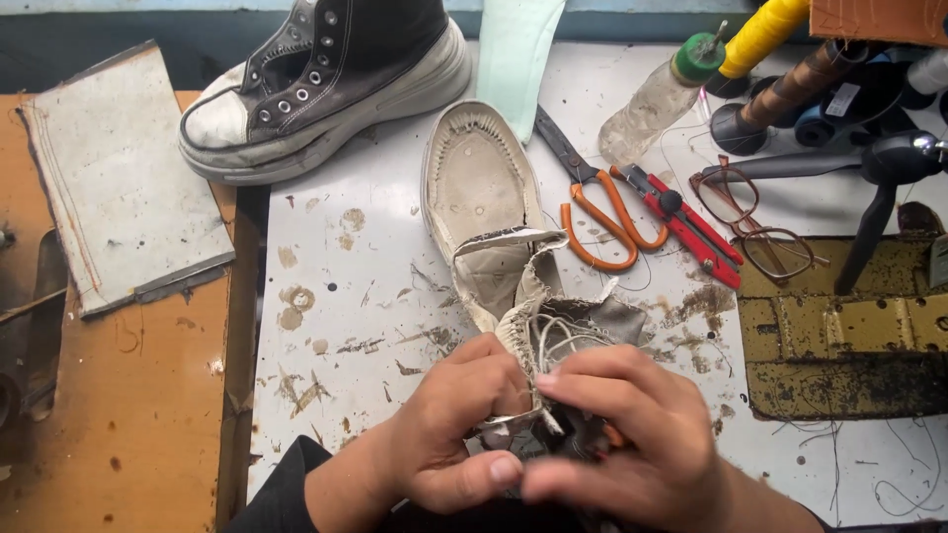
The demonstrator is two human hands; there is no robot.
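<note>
A worn white shoe (494, 237) is lying sole-up on the stained white table (346, 326), its torn heel end lifted into both hands. The left hand (449, 424) is gripping the canvas from the side; the right hand (622, 434) is pinching the loose threads at the heel. Orange scissors (592, 212) and red cutters (686, 222) are lying just beside it. A clear bottle (657, 99) with a green cap is lying farther back; its contents cannot be made out.

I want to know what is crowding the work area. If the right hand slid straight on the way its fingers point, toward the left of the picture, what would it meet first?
Most likely the left hand: the right hand has its fingertips almost against it, both gripping the heel end of the pale shoe upper. Depth is hard to judge.
</note>
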